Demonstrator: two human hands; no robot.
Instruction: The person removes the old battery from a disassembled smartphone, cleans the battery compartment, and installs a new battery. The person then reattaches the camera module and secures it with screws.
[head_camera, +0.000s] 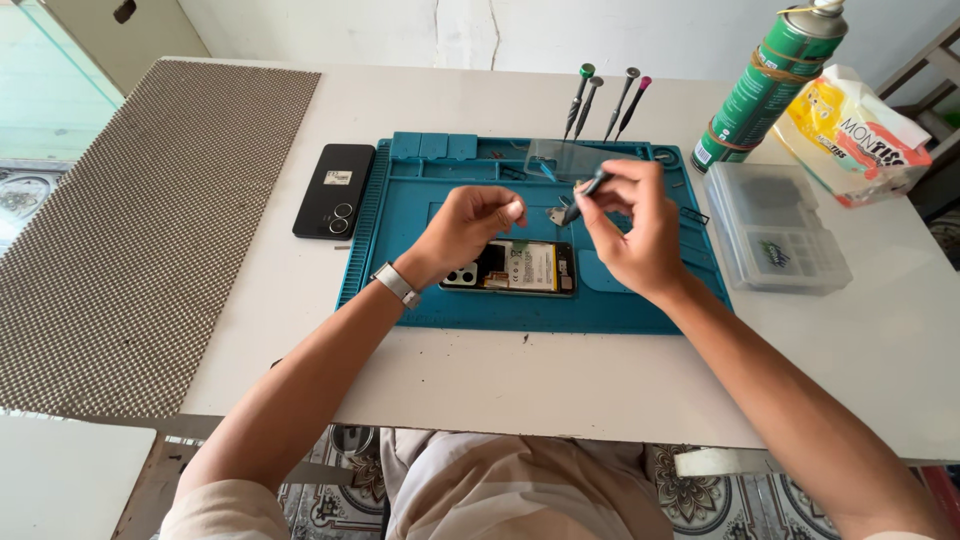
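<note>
An opened phone (520, 268) lies on a blue repair mat (640, 300), its battery and circuit parts showing. My left hand (465, 228) hovers over the phone's camera end, fingers curled together; whether they pinch something small I cannot tell. My right hand (635, 225) holds a thin dark screwdriver (583, 194) above the mat, tip pointing down-left toward a small metal piece (556, 214). A watch sits on my left wrist.
A black phone back cover (334, 190) lies left of the mat. Several screwdrivers (604, 100) stand at the mat's far edge. A green spray can (768, 85), a tissue pack (850, 135) and a clear parts box (775, 228) sit right. A woven mat (140, 230) covers the table's left.
</note>
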